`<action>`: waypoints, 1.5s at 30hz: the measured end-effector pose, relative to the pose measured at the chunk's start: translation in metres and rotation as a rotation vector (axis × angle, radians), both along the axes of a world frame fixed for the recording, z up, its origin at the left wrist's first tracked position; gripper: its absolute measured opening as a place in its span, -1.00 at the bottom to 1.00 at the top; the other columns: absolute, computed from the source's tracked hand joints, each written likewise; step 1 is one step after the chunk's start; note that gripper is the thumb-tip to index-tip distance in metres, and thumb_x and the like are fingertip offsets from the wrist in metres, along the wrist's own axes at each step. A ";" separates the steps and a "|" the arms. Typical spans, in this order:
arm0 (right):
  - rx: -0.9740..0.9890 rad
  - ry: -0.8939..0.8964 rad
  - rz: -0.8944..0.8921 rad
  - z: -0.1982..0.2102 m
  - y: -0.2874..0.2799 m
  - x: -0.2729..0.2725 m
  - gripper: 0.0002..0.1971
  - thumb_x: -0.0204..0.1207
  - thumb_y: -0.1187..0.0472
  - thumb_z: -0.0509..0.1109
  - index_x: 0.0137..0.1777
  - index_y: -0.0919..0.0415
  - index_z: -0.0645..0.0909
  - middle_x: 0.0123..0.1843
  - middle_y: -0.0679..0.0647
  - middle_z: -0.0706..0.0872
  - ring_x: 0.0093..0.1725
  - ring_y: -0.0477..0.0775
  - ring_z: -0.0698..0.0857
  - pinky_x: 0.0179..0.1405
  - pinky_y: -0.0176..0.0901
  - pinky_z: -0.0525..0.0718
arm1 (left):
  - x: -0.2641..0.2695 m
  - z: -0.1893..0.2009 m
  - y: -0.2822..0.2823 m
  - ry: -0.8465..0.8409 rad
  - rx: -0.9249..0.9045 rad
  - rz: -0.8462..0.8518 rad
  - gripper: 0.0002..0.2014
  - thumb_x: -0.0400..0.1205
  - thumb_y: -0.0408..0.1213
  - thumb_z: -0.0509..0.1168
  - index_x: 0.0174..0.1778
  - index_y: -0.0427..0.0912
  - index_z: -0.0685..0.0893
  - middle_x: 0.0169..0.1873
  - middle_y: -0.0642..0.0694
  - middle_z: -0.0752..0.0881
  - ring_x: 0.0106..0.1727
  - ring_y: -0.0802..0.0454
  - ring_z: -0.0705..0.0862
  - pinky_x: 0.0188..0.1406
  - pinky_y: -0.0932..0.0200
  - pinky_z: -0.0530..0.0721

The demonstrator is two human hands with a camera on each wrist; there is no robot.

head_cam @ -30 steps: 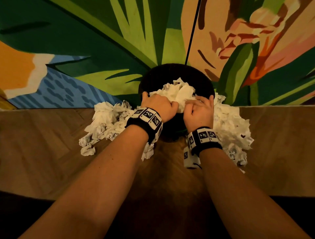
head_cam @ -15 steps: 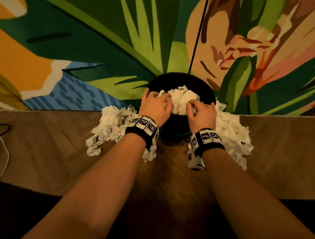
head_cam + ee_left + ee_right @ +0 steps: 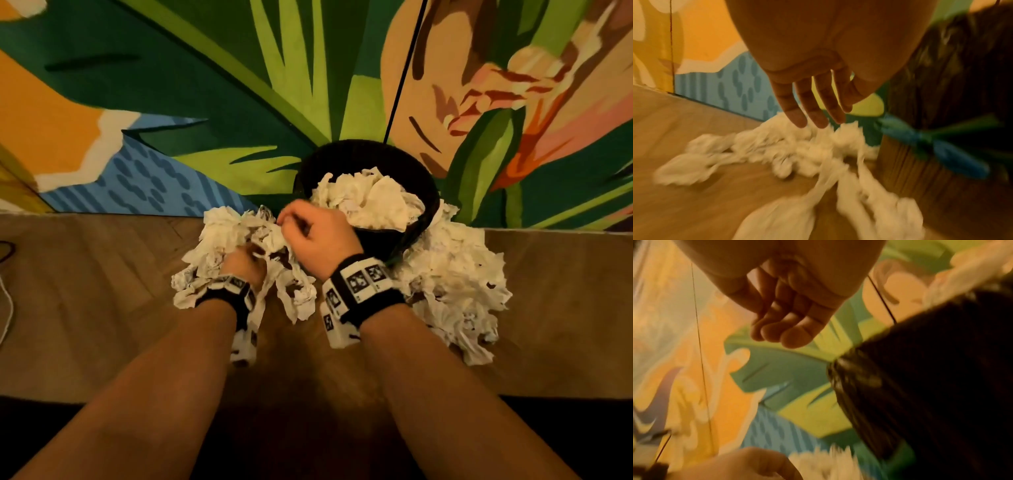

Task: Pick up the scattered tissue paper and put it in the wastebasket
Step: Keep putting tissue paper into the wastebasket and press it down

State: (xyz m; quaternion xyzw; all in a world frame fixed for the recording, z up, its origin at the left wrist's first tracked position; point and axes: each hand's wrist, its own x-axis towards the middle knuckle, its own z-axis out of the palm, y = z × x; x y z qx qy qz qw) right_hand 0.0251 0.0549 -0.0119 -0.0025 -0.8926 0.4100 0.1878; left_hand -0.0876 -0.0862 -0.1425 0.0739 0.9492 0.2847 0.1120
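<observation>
A dark woven wastebasket (image 3: 416,236) stands against the painted wall, heaped with crumpled white tissue (image 3: 371,202). More tissue lies on the floor in a left pile (image 3: 224,236) and a right pile (image 3: 455,281). My left hand (image 3: 244,264) is low in the left pile. In the left wrist view its fingers (image 3: 813,112) are straight, just above the tissue (image 3: 797,146), holding nothing. My right hand (image 3: 317,233) hovers over the same pile, left of the basket. In the right wrist view its fingers (image 3: 785,327) hang loosely curled and hold nothing, beside the basket (image 3: 931,369).
The wooden floor (image 3: 85,308) meets a colourful leaf mural (image 3: 205,102) right behind the basket. A thin white cord (image 3: 7,308) lies at the far left edge. A blue-green band (image 3: 937,146) wraps the basket's side.
Both hands have let go of the tissue in the basket and moved left and down to the left floor pile. The tissue they pressed stays in the basket.
</observation>
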 end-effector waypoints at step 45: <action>0.150 -0.843 -0.144 -0.244 0.002 -0.014 -0.71 0.60 0.23 0.29 0.28 0.11 0.68 0.41 0.05 0.57 0.37 0.16 0.55 0.35 -0.10 0.53 | 0.061 -0.103 -0.023 -0.638 -0.059 -0.030 -0.68 0.70 -0.17 0.28 0.32 0.13 0.37 0.09 -0.10 0.66 -0.03 -0.05 0.69 -0.04 0.01 0.74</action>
